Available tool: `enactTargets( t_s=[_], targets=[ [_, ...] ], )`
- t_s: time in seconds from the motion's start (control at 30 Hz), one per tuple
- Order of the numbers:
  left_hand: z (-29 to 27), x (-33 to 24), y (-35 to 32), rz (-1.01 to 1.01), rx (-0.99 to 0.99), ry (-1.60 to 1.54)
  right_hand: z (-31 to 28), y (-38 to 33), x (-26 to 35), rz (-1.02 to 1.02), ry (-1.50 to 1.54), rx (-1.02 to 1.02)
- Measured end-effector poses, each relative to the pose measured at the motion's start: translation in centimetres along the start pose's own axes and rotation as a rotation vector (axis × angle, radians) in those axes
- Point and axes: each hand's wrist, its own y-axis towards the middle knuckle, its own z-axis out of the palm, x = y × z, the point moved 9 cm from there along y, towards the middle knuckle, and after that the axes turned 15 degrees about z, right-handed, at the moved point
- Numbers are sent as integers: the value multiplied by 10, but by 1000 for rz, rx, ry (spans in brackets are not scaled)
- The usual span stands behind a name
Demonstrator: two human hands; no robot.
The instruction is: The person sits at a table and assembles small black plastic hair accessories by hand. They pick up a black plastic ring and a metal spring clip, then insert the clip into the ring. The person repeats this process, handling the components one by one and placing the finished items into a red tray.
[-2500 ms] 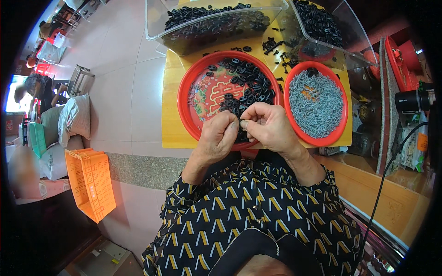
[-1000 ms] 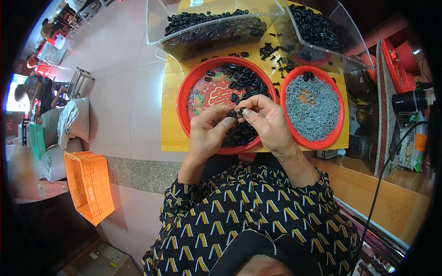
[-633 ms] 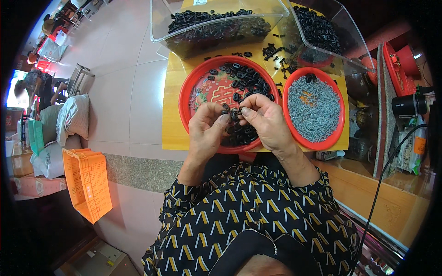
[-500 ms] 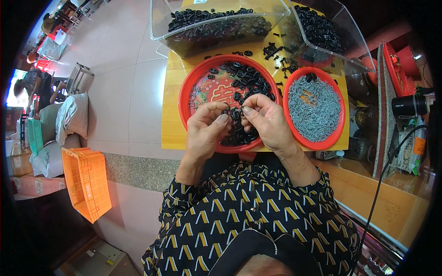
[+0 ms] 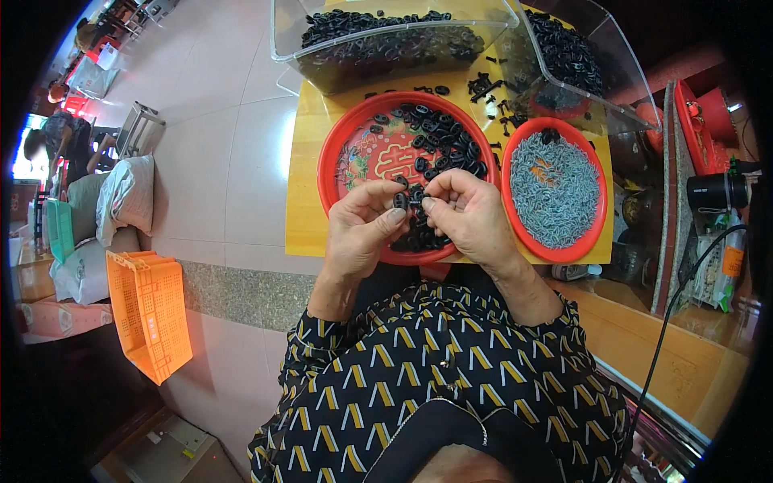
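Note:
My left hand (image 5: pixel 366 224) pinches a small black oval plastic piece with holes (image 5: pixel 400 201) between thumb and fingertips. Close beside it, the thumb and forefinger of my right hand (image 5: pixel 471 216) are pressed together; whatever they grip is too small to make out. Both hands are over the near part of a round red tray (image 5: pixel 328 181) with a patterned bottom. Loose black oval pieces (image 5: pixel 439 133) lie in the tray, mostly toward its right and near sides. To the right, a smaller red tray (image 5: pixel 602 211) holds a heap of silvery screws (image 5: pixel 555 197) and a few black pieces.
Two clear plastic bins (image 5: pixel 394 50) (image 5: pixel 568 56) full of black parts stand at the table's far side. Small black parts (image 5: pixel 483 87) lie scattered on the yellow tabletop (image 5: pixel 306 233). An orange crate (image 5: pixel 153 314) sits on the floor at left; a black cable (image 5: pixel 672 298) hangs at right.
Both hands stay over the round tray, fingertips close together. The black oval piece in my left hand is now turned so its holed face shows. The view has shifted slightly.

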Motion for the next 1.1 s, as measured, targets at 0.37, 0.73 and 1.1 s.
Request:
enactTargets(
  t_s=[0.37,0.73,1.1],
  targets=[
    [7,-4,0,36,39,182,0,-2,2,-17,-77,-11],
    [14,-8,-1,57,74,247,5,5,-12,99,160,189],
    [19,-12,-3,124,118,293,14,12,-26,112,363,434]
  ],
)
